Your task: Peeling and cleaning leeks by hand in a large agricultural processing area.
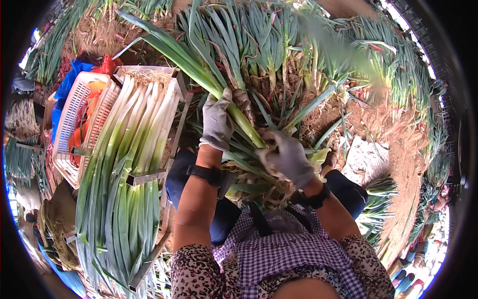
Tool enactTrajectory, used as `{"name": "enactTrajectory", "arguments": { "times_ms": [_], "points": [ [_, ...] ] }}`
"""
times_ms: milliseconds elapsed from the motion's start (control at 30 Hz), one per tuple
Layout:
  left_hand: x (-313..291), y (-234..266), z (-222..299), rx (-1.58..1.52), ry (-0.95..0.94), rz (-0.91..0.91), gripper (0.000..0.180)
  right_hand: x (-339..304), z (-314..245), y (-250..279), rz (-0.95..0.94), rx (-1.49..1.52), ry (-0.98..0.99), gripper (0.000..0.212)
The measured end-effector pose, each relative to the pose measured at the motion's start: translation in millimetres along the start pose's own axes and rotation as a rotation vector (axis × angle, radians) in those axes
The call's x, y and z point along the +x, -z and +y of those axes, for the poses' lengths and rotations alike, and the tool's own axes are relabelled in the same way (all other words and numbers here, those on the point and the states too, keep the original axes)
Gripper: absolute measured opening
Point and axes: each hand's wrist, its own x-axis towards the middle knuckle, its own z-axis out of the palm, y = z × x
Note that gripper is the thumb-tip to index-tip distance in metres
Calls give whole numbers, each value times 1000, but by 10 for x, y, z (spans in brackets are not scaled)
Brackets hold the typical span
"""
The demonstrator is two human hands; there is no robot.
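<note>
My left hand (217, 122), in a grey glove, is closed round the stalk of a long green onion (244, 122). Its green leaves reach up to the far left, and its pale end slants toward my right hand. Also gloved, my right hand (289, 158) is blurred by motion beside that pale end, with its fingers curled. What they pinch cannot be made out. Below my hands, over my lap, lies a heap of stripped leaves and dry peels (266, 189). On my left, a metal rack (172, 132) holds a bundle of cleaned green onions (124, 164), white ends away from me.
A pale plastic basket (67, 124) with orange things inside stands left of the rack, near blue cloth (67, 92). Rows of uncleaned green onions (239, 45) stand along the far side. Right, a white sack (367, 159) lies on soil, near another green bundle (378, 199).
</note>
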Motion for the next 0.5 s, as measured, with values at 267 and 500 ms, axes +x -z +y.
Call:
{"name": "enactTrajectory", "arguments": {
  "times_ms": [267, 500],
  "points": [
    [18, 2, -64, 111, -58, 97, 24, 395, 47, -189, 119, -574, 105, 29],
    [2, -243, 201, 36, -97, 86, 21, 226, 1138, 129, -127, -467, -439, 31]
  ]
}}
